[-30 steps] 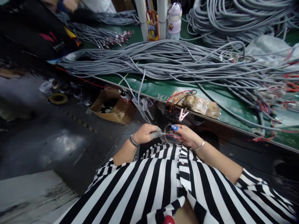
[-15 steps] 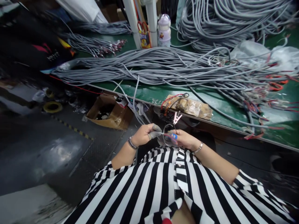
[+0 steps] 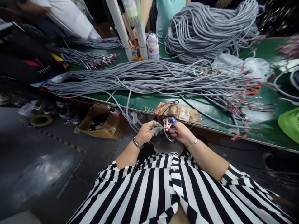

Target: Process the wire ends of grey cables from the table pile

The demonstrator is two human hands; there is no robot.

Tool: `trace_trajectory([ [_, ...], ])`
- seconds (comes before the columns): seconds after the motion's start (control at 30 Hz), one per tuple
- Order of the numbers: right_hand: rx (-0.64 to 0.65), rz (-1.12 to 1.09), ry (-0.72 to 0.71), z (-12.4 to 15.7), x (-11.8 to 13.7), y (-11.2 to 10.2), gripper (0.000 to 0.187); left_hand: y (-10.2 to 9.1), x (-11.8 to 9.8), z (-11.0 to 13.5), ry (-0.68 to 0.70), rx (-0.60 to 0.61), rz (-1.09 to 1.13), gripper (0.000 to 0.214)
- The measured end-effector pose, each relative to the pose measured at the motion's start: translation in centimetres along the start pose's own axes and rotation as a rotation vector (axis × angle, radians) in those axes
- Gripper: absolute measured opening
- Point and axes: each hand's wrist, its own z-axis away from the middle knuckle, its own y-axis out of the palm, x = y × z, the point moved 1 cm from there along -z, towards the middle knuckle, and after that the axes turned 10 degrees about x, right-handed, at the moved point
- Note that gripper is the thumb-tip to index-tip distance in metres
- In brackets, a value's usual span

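Nearest, black-and-white striped shirt point(image 3: 163, 189), both forearms reaching forward from it. Just past, left hand point(image 3: 145, 133) closed in a pinch on a thin grey cable with red wire ends point(image 3: 164, 128), grey fingertip cover on the thumb. Right hand point(image 3: 181, 133) likewise closed on the same cable, blue fingertip cover raised at its top.

Cable's long axis crosswise, left to right, bridging the small gap between the hands; slack looped below that gap. Red ends toward the right hand, so nearer to it; jacketed length toward the left. Small pink clip point(image 3: 166, 123) just above the gap; touching the cable or merely close, cannot tell. All held in the air just short of the near edge of the green desk point(image 3: 140, 101), not resting on it.

On that near edge, straight ahead of the hands, brown paper-wrapped block point(image 3: 184, 113) with red and black leads point(image 3: 163, 107). Down left on the floor, open cardboard box point(image 3: 101, 122). Mid-desk, long bundle of grey cables point(image 3: 140, 76) laid along the near edge. Toward the far edge, pale lilac bottle point(image 3: 153, 46), big coil of grey cable point(image 3: 210, 31), and a co-worker in a teal top point(image 3: 167, 12).
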Motion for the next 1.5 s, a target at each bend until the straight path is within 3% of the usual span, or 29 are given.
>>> trace_trajectory([
  [0.23,-0.262,0.242,-0.269,0.1,-1.5,0.6,0.062,-0.2,0.6,-0.5,-0.009,-0.012,0.031,0.037],
  [0.43,-0.067,-0.076,-0.017,-0.3,-1.1,1.0,0.062,0.0,0.5,-0.7,-0.019,0.04,0.041,0.038],
  [0.63,-0.173,-0.175,-0.094,-0.8,-1.2,1.1,0.057,0.3,1.0,-0.9,-0.018,0.112,0.049,0.038],
  [0.87,-0.212,-0.215,-0.106,-1.0,-1.1,1.4,0.055,0.2,1.0,-0.8,-0.046,0.142,0.072,0.04],
  [1.5,-0.235,-0.271,-0.11,-0.9,-1.2,1.7,0.05,0.8,2.1,-0.7,-0.095,0.161,0.044,0.044],
])
